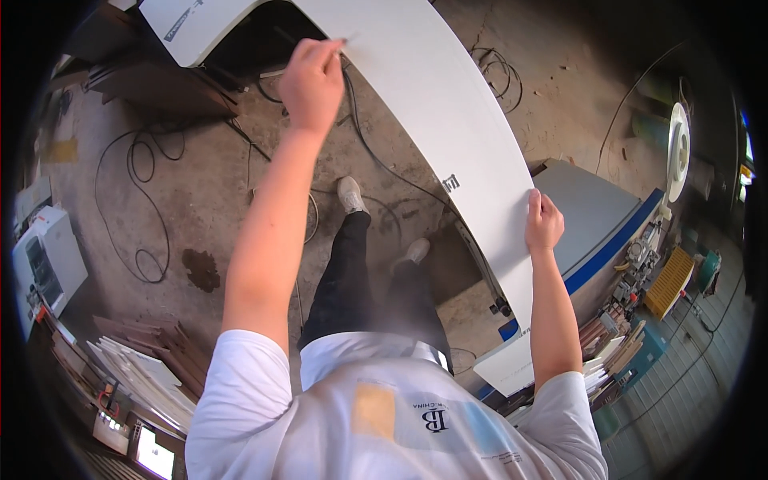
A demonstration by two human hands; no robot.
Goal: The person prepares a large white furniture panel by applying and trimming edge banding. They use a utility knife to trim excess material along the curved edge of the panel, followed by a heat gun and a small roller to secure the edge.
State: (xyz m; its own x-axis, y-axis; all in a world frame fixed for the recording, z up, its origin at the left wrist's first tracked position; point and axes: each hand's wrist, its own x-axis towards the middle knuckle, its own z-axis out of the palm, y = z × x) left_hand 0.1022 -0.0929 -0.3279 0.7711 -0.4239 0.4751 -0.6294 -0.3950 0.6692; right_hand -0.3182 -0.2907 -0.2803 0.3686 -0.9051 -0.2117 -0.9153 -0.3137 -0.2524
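The right hand (pixel 543 222) closes over the near edge of a large white board (pixel 448 104), which slants above the dusty concrete floor (pixel 200 200) in front of the person. Farther out, the left hand (pixel 312 80) pinches the board's far edge. With only two narrow edge grips, the smooth, flat, thin panel could slip or swing into the grey, blue-trimmed machine (pixel 596 220) beside it. Black cables (pixel 144 200) looping across the floor could catch a foot.
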